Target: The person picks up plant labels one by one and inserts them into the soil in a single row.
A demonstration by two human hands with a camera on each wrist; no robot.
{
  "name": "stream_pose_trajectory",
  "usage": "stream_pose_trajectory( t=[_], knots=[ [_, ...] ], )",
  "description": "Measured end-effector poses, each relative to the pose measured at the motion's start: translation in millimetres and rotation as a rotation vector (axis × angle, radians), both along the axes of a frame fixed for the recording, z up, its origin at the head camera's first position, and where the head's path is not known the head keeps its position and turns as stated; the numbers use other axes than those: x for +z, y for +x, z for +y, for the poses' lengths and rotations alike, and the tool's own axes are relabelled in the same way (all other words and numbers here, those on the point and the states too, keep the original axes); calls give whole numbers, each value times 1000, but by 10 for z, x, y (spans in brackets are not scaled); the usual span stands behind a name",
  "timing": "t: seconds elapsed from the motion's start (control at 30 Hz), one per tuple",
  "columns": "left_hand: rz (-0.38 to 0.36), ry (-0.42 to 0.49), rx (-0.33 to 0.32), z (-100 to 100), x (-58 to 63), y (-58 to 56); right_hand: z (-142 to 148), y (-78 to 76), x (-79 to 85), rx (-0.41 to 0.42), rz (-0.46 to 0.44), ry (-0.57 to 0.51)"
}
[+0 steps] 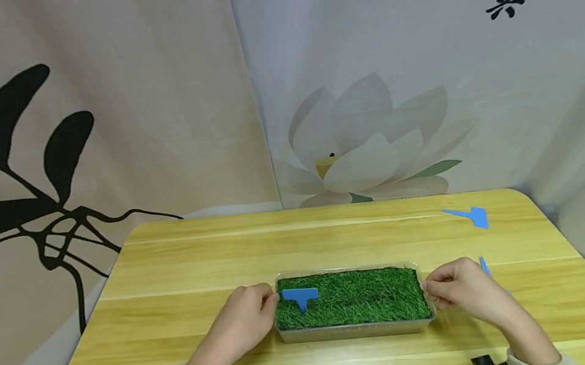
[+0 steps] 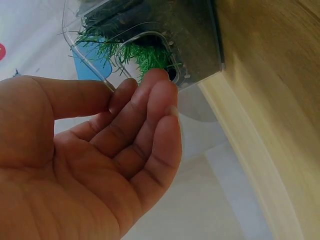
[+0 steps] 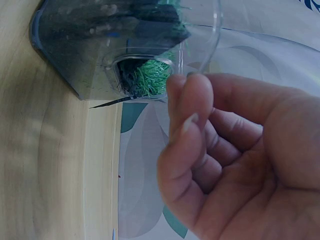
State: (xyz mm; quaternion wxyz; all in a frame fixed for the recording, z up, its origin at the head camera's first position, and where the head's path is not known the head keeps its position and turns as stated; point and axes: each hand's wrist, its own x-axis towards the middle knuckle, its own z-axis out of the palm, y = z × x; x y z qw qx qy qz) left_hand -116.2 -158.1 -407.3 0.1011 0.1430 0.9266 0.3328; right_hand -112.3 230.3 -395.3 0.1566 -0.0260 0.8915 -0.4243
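A clear plastic box [image 1: 353, 331] holds a mat of green artificial grass [image 1: 369, 299]. One blue T-shaped plant label [image 1: 300, 294] stands upright in the grass near the box's left end. My left hand [image 1: 246, 319] is at that end, thumb and forefinger pinching the rim, the other fingers bent below it in the left wrist view. At the opposite end, my right hand [image 1: 464, 288] pinches the rim between thumb and forefinger. Dark filling shows through the clear wall [image 3: 75, 45] in the right wrist view.
On the wooden table [image 1: 190, 251], another blue label [image 1: 479, 217] lies at the back right. A further blue piece [image 1: 485, 265] is partly hidden behind my right hand. Printed fabric curtains [image 1: 192, 97] hang behind the table.
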Motion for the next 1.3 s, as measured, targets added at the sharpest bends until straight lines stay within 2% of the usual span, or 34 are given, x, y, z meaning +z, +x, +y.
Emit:
stream_pose_trajectory(
  t=[0.17, 0.47, 0.57, 0.73, 0.97, 1.17, 1.3],
  knots=[
    [0, 13, -17, 3, -9, -10, 3, 8, 1, -6, 11, 23],
    [5, 21, 1, -6, -19, -2, 36, -3, 58, 16, 17, 43],
    [1, 37, -10, 4, -17, -4, 169, 7, 151, -6, 68, 61],
    [-26, 61, -20, 14, -2, -10, 453, 9, 322, -76, 201, 173],
    [-41, 65, -17, -11, 2, 2, 716, -84, 468, -79, 270, 314],
    [-31, 69, -24, -11, -5, -4, 842, -152, 414, -50, 287, 367],
    [-24, 65, -16, -5, -7, -6, 921, -177, 315, 10, 236, 399]
  ],
)
